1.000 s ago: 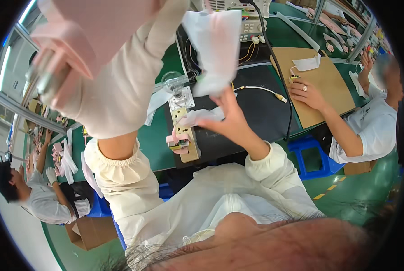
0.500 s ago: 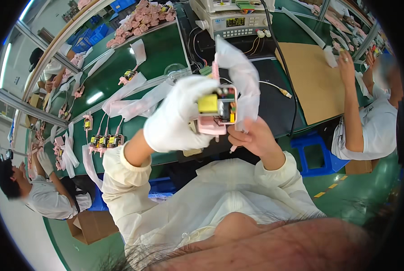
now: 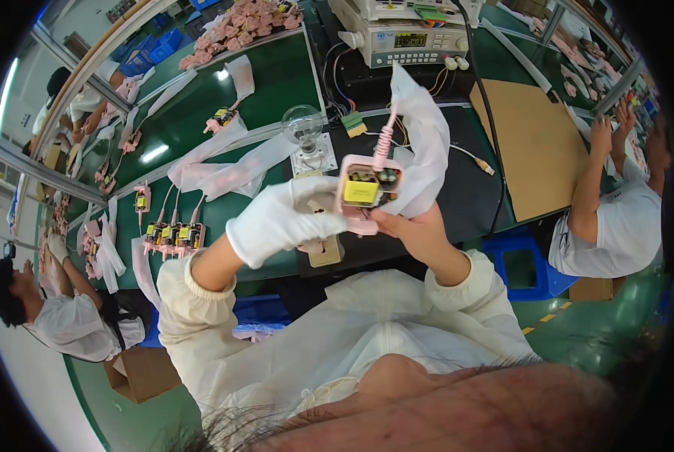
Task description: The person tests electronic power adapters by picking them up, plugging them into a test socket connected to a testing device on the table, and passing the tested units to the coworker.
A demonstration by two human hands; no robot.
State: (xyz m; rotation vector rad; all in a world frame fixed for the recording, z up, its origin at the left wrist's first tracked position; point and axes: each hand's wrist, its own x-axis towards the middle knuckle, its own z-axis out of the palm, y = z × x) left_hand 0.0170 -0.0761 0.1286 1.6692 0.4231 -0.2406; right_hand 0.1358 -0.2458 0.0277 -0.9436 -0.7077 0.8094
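An opened pink power adapter [image 3: 383, 165] is held up over the black mat, its circuit board and yellow transformer showing. My left hand [image 3: 285, 220], in a white glove, has its fingertips on the adapter's left and lower edge. My bare right hand [image 3: 418, 232] grips the lower right side, thumb at the front; its other fingers are mostly hidden. From the adapter's top rises a pink ribbed cable end, and a white translucent sleeve [image 3: 425, 143] loops down on the right to my right hand. Behind my left hand lies a pale fixture [image 3: 325, 252], partly covered.
A clear bulb [image 3: 302, 128] on a white base and a green connector [image 3: 354, 124] stand behind. Several open adapters [image 3: 174, 236] lie at left. A bench instrument [image 3: 412, 41], cardboard [image 3: 529, 143] and a black cable [image 3: 495, 151] are farther back. People work on both sides.
The adapter has turned, with its ribbed cable end now in sight at the top. My left hand has shifted lower and left, uncovering the bulb; my right hand has closed in on the adapter.
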